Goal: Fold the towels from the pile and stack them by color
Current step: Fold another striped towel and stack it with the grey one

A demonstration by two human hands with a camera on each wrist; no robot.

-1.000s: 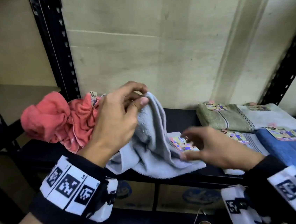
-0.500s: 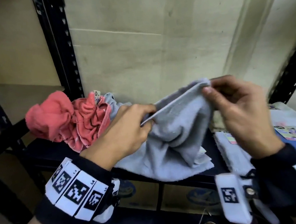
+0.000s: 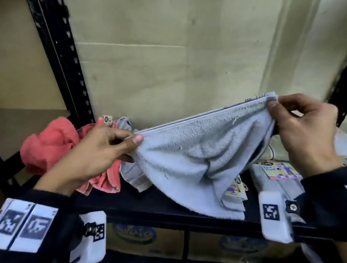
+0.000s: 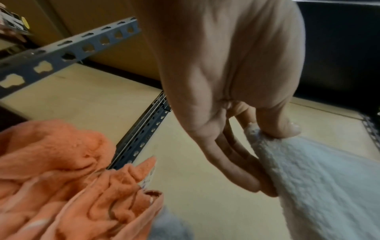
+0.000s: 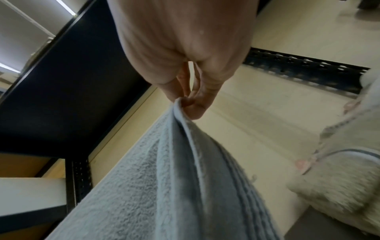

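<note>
Softly limp, the light grey towel [image 3: 195,161] is pinched at its top corners by the left hand [image 3: 98,154] and right hand [image 3: 304,126], sagging above the shelf's front edge [image 3: 155,210].

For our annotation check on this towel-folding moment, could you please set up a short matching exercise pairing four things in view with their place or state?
Column one:
1. light blue towel
2. pink towel
3. left hand
4. folded grey towel with a label

Column two:
A. lies flat on the shelf under the right hand
B. pinches the left end of the stretched edge
C. held up by both hands, its middle sagging
D. crumpled in a heap at the left of the shelf

Pairs: 1-C, 2-D, 3-B, 4-A
</note>
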